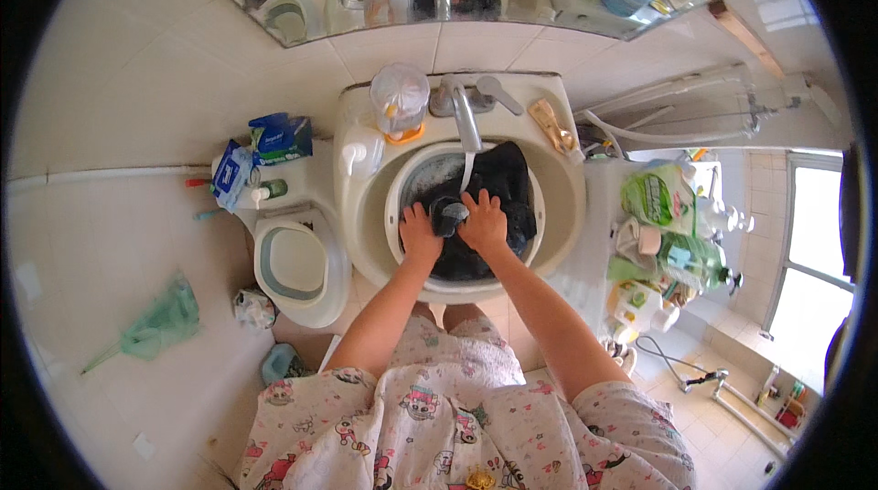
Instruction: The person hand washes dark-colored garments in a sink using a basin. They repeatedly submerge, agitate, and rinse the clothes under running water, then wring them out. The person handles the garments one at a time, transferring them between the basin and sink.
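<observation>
A white round basin (392, 219) sits in the bathroom sink (568, 215), with dark wet cloth (504, 167) heaped inside. Foam floats on the water at the basin's upper left. From the metal faucet (468, 123) a stream of water (468, 173) runs onto the cloth. My left hand (420, 235) is at the basin's left side, holding one side of a bunched dark fold (449, 215). Across from it, my right hand (484, 224) grips the fold's other side just below the stream. Parts of both thumbs are hidden by cloth.
Behind the basin stand a clear plastic jug (399, 99) and a white pump bottle (361, 152). A faucet lever (499, 93) and a small packet (553, 127) are to the right. The toilet (295, 263) is on my left; bottles and a green refill pouch (655, 195) crowd the right ledge.
</observation>
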The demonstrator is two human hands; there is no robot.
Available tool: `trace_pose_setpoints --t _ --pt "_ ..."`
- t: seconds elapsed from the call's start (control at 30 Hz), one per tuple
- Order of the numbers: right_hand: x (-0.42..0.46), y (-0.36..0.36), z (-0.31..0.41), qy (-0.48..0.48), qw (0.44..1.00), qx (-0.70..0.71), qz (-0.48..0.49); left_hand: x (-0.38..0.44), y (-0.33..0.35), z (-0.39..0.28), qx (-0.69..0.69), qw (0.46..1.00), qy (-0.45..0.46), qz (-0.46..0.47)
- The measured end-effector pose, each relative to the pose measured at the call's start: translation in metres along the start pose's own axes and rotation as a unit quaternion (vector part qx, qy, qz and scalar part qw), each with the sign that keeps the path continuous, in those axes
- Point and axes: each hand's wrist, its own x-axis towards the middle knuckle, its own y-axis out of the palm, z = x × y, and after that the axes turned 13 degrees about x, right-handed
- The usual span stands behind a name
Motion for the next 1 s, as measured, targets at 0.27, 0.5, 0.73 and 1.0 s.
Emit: trace_pose_setpoints --t 0.27,0.5,0.73,1.0 --pt "0.060 0.075 -0.023 0.110 0.989 0.091 0.032 0.002 0.141 0.007 -0.047 0.988 -0.095 0.115" --pt "0.066 0.120 -0.057 0.119 0.961 0.251 -0.018 0.021 0.136 -0.008 -0.044 0.992 -0.080 0.087" --pt "0.089 0.006 -0.014 0.123 0.982 0.109 0.094 0.052 0.026 -0.006 -0.061 0.984 -0.102 0.132" --pt "0.019 -0.079 -0.018 0.091 0.963 0.253 0.033 0.005 -0.128 -0.025 -0.341 0.929 -0.134 -0.054"
